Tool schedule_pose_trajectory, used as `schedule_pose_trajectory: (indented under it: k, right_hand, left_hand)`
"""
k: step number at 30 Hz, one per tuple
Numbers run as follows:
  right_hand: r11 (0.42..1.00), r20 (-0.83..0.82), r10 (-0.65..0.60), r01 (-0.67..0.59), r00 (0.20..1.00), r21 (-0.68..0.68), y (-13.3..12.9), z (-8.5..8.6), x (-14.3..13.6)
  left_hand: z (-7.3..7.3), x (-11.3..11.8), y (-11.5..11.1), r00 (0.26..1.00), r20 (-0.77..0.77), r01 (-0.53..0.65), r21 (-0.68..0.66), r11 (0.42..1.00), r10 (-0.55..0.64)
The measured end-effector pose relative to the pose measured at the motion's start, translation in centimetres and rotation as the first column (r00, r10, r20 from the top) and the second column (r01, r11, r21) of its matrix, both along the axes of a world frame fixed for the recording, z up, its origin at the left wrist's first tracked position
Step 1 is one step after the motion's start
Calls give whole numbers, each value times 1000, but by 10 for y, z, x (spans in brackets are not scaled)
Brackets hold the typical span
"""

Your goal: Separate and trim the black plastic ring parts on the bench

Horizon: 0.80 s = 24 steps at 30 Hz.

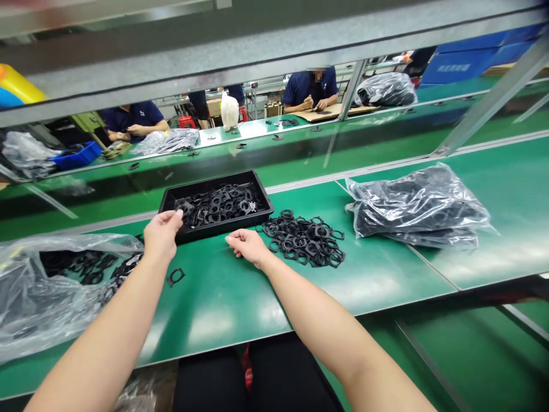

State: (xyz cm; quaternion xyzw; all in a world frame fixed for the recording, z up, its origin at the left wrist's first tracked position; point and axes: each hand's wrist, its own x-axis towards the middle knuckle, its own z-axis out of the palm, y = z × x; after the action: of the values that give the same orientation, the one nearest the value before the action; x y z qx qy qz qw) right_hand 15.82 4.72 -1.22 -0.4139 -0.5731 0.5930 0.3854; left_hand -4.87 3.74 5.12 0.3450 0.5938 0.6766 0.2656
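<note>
My left hand (163,232) is closed at the front left corner of a black tray (206,232); thumb and fingertips are pressed together, and anything between them is too small to make out. Black ring-shaped parts (221,203) fill much of the tray. Just in front of the tray, my right hand (247,246) has its fingers curled in a pinch, with nothing clear between them. To its right lies a loose pile of black ring parts (306,237). One single ring part (175,277) rests on the green table (223,309) below my left hand.
An open clear bag (47,303) with black parts lies at the left. Closed bags of parts (418,209) lie at the right. A metal frame (493,97) crosses above the table. Beyond it, a person (312,91) and another person (135,120) sit at a green conveyor (386,134).
</note>
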Motion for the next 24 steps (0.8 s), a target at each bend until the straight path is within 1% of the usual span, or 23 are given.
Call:
schedule_pose_trajectory:
  k: [1,2,3,4,5,6,7,8,9,10,12,14,15,16,18,20,21,22,23,24]
  right_hand:
    - [999,57,-14,12,998,48,-1,0,0]
    - [995,118,-30,18,993,103,-1,0,1]
    - [987,178,-40,12,983,157,-2,0,1]
    - [979,234,-41,-9,971,206,-2,1,2]
    - [969,284,-34,-38,958,244,-3,2,2]
    - [960,325,-27,-66,945,274,-4,3,2]
    - [950,360,-24,-91,933,299,-4,4,2]
    - [941,389,-25,-109,921,320,-5,6,2]
    - [934,412,-31,-120,911,337,-6,7,2]
    - [929,429,-37,-127,902,347,-7,7,2]
    - [924,453,-31,-147,891,352,-9,8,2]
    - [916,475,-24,-171,880,362,-12,10,4]
    - [908,490,-42,-171,871,383,-13,11,6]
    - [896,508,-86,-156,857,415,-14,13,8]
    - [860,550,-246,-82,798,503,-15,19,17]
    - [813,591,-430,7,683,583,-15,26,28]
    - [797,618,-493,34,613,603,-14,29,34]
    - [797,654,-528,51,542,601,-13,32,39]
    - [809,695,-534,53,481,585,-12,34,43]
    - [827,734,-521,47,436,560,-10,35,47]
  left_hand:
    - [4,-4,6,997,-63,-38,-24,999,37]
    - [6,-5,11,983,-163,-88,-36,995,81]
    - [7,-3,15,954,-286,-104,-43,994,88]
    - [7,2,18,905,-420,-102,-53,993,71]
    - [6,9,22,833,-553,-72,-69,995,22]
    - [4,19,25,741,-669,-23,-101,995,-51]
    - [3,30,29,630,-766,26,-148,989,-131]
    - [3,42,34,517,-833,65,-193,979,-198]
    - [2,53,41,434,-869,86,-224,971,-239]
    - [2,63,48,382,-887,87,-244,966,-258]
    - [1,78,64,306,-903,69,-296,953,-303]
    - [1,85,77,268,-903,35,-340,940,-337]
    - [1,86,81,267,-903,13,-346,938,-337]
    - [1,86,83,273,-908,-6,-333,943,-319]
    - [1,82,77,292,-927,-21,-250,968,-233]
    - [2,74,61,290,-950,12,-117,993,-116]
    - [3,69,49,279,-958,38,-63,997,-71]
    - [3,62,37,268,-963,56,-19,998,-34]
    - [2,54,23,244,-969,80,-13,997,-32]
    - [1,44,10,220,-974,99,-41,994,-62]
